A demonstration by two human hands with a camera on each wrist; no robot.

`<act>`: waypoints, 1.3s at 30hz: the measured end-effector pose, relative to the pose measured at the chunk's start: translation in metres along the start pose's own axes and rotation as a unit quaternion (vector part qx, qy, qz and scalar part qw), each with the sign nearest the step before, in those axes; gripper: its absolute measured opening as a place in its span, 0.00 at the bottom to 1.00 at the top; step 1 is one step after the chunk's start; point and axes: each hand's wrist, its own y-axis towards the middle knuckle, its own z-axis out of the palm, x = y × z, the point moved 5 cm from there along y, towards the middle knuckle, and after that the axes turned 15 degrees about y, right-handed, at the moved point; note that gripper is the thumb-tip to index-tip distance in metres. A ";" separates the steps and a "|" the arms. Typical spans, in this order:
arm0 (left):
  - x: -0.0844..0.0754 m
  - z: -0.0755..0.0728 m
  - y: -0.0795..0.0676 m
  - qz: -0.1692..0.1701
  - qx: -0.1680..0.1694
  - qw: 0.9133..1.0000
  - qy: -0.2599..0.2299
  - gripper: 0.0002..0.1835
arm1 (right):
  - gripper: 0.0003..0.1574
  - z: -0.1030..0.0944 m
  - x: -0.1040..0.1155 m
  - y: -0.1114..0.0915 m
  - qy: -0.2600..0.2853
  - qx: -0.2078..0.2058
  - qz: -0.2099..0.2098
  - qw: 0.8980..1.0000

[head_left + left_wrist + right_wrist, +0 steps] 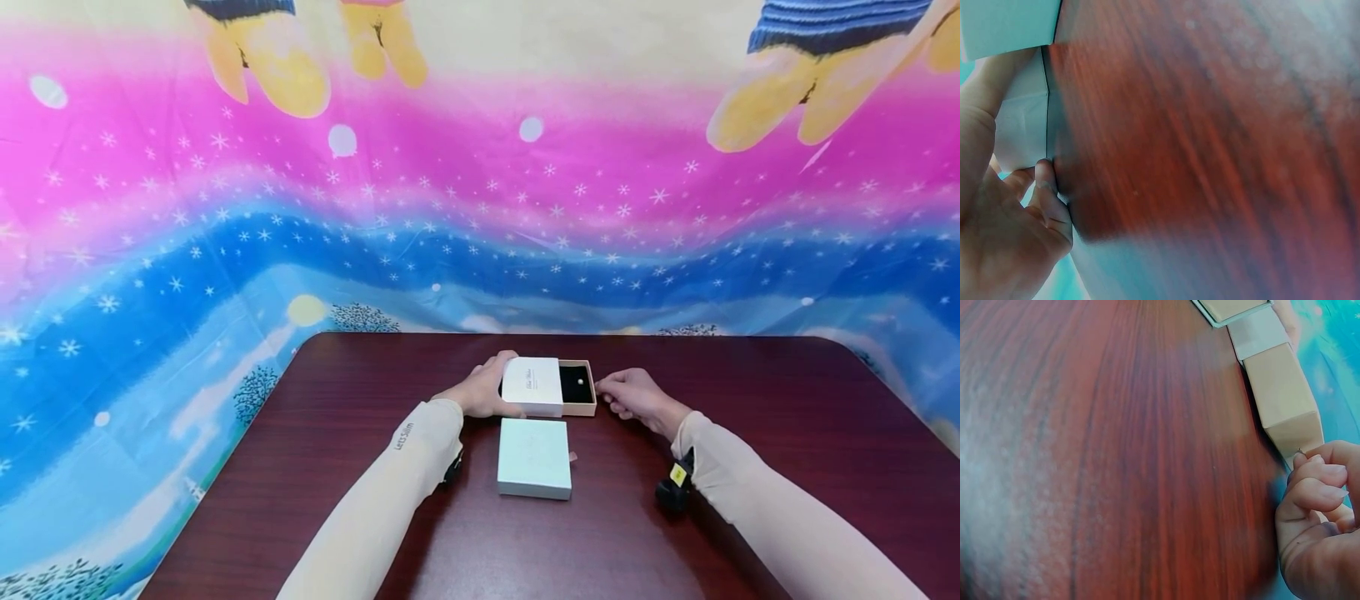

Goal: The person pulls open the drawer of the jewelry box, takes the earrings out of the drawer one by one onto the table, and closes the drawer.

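My left hand (483, 389) grips the left end of a white box sleeve (528, 379), thumb along its near side and fingers behind. Out of the sleeve's right side sticks a tan drawer (578, 410), partly pulled out. Inside it lies a black pad (572, 392) with a small pearl-like bead (581, 382) on it. My right hand (637, 396) has its thumb and forefinger pinched together at the drawer's right end; in the right wrist view a tiny dark bit shows at those fingertips, the rest hidden. The drawer's tan side (1282, 387) also shows there.
A closed pale green box (534, 454) lies just in front of the white one, a small ribbon tab (573, 457) at its right side. Both stand on a dark red wooden table (360, 367). A printed cloth backdrop (480, 183) hangs behind the far edge.
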 end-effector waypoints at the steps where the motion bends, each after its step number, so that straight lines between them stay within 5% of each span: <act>1: 0.000 0.000 0.000 0.001 0.000 1.000 0.000 0.55 | 0.13 0.000 0.000 0.000 0.001 0.000 0.001 1.000; 39: 0.002 0.001 0.001 0.004 0.002 1.000 0.001 0.54 | 0.15 -0.017 -0.001 -0.008 -0.026 -0.014 -0.001 1.000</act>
